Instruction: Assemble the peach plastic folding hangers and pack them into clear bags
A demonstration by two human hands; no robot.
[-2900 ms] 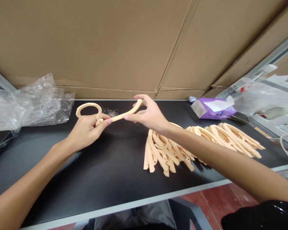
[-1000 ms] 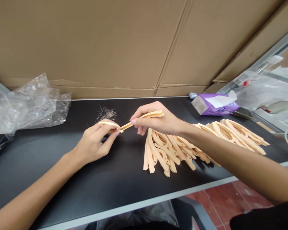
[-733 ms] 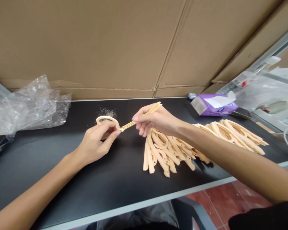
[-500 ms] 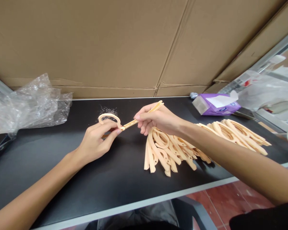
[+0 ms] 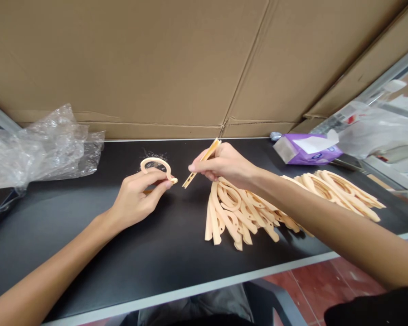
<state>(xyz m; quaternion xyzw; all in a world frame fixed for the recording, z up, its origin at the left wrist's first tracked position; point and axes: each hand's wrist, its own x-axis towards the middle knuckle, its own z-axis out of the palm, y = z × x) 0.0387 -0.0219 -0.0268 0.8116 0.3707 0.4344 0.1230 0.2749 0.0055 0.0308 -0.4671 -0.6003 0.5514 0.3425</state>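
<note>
My left hand (image 5: 136, 195) pinches a beige plastic hanger hook (image 5: 160, 161) between thumb and fingers, its curved part standing up above the knuckles. Part of that piece is hidden behind the fingers. My right hand (image 5: 221, 163) is closed on a slim beige hanger arm (image 5: 204, 159), held slanted with its slotted lower end pointing toward the hook. A small gap separates the two pieces. Just below my right hand, a fanned pile of beige folding-hanger parts (image 5: 233, 213) lies on the black table (image 5: 139, 267).
More beige hanger parts (image 5: 340, 192) lie to the right, behind my right forearm. A purple tissue pack (image 5: 308, 148) sits at the back right. Crumpled clear plastic (image 5: 51, 147) covers the back left. A cardboard wall (image 5: 139, 68) stands along the table's far edge.
The hanger arm in my right hand has come away from the hook and tilted more steeply, leaving a gap. My left hand has stayed nearly still.
</note>
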